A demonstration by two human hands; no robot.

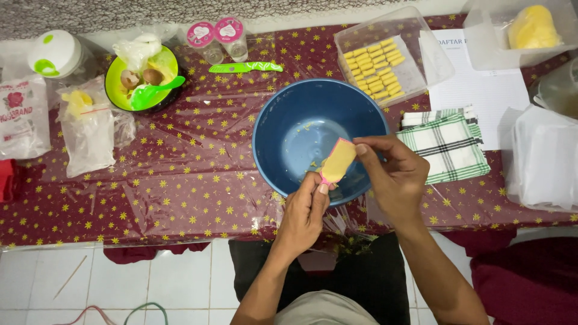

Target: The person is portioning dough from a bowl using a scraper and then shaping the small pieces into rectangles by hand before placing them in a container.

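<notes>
I pinch the pink scraper (337,161) in my left hand (303,212) over the blue bowl (289,129) so crumbs drop in; my right hand (394,174) fingers wipe its dough-coated blade.

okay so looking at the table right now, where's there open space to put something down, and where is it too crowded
The widest bare patch of tablecloth lies between the blue bowl and the plastic bags, below the green knife. A narrower strip runs along the near edge, left of the left hand. The right side is crowded: checked cloth, paper sheet, tray of yellow pieces.
</notes>
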